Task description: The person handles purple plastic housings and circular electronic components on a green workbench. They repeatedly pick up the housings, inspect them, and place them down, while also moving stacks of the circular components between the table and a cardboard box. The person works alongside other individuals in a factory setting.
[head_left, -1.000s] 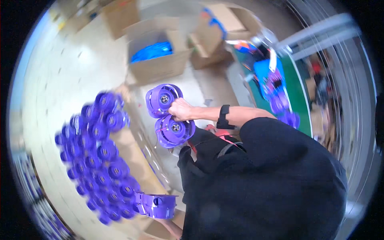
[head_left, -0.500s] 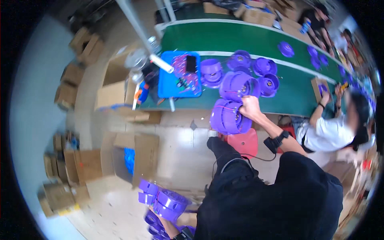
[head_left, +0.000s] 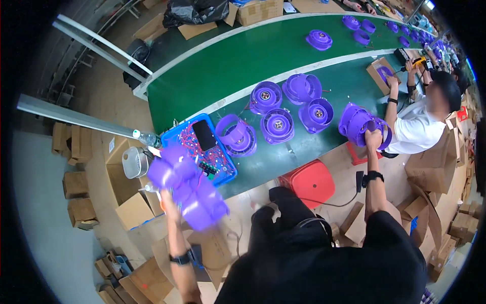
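Note:
My left hand is closed on a cluster of purple plastic housings, held up in front of the blue tray; motion smears them, and my fingers are partly hidden. Far to the right, my right hand grips a round purple housing by its near side, over the front edge of the green bench. Several similar purple housings stand on the bench between my hands, with round metal-centred parts inside. One housing beside the tray has a tilted ring on it.
The blue tray holds red wires and a black phone-like slab. A red stool stands under the bench front. At right, a co-worker in a white shirt works over a cardboard box. Open cartons flank the left end.
My left hand has risen from low beside me to the tray with its purple housings. My right hand has carried its purple housing rightward, away from the group. The view has turned.

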Demonstrator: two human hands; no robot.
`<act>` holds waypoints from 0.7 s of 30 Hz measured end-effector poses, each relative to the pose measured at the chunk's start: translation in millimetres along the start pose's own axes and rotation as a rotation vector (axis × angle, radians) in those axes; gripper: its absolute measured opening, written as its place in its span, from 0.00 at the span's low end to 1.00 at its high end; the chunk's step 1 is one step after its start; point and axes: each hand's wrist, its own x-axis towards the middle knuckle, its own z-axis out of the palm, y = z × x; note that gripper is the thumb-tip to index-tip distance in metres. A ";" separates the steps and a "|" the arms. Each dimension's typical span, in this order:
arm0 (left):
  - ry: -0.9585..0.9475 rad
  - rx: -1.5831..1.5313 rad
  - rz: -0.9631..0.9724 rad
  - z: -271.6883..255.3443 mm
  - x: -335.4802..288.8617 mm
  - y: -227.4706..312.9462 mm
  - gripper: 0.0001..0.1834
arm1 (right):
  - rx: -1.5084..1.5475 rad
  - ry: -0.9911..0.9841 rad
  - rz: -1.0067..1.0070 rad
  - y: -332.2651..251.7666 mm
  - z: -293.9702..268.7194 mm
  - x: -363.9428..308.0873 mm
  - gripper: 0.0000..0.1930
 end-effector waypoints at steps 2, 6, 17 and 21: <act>-0.097 0.299 0.162 8.1 101.1 1.2 0.19 | -0.054 -0.069 0.088 -15.4 15.1 5.2 0.16; -0.217 0.226 0.222 39.1 248.4 76.6 0.09 | -0.042 -0.167 0.226 -42.5 34.4 -6.0 0.18; -0.503 0.602 0.065 219.6 410.3 71.7 0.11 | -0.241 -0.263 0.359 -48.4 58.4 3.1 0.17; -0.578 0.659 0.139 279.7 438.9 54.3 0.09 | -0.274 -0.241 0.337 -37.0 63.2 -1.0 0.20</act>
